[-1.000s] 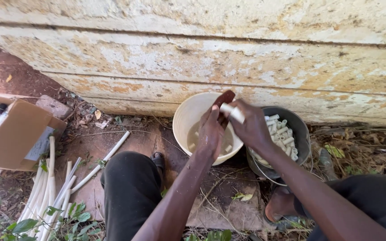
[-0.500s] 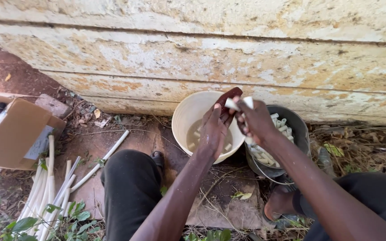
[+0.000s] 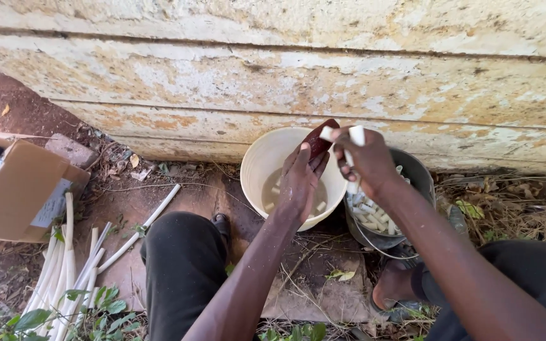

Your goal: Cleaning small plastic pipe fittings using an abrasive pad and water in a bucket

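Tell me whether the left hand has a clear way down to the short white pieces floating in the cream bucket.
Probably yes. The left hand hovers right over the open cream bucket, and nothing covers the white pieces in the water. Its fingers hold a dark red piece, so they are not free.

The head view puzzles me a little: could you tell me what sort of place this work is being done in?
Probably outdoors, on bare ground beside a building: a weathered, peeling wall, red soil with dry leaves, and green weeds near white pipes lying on the ground.
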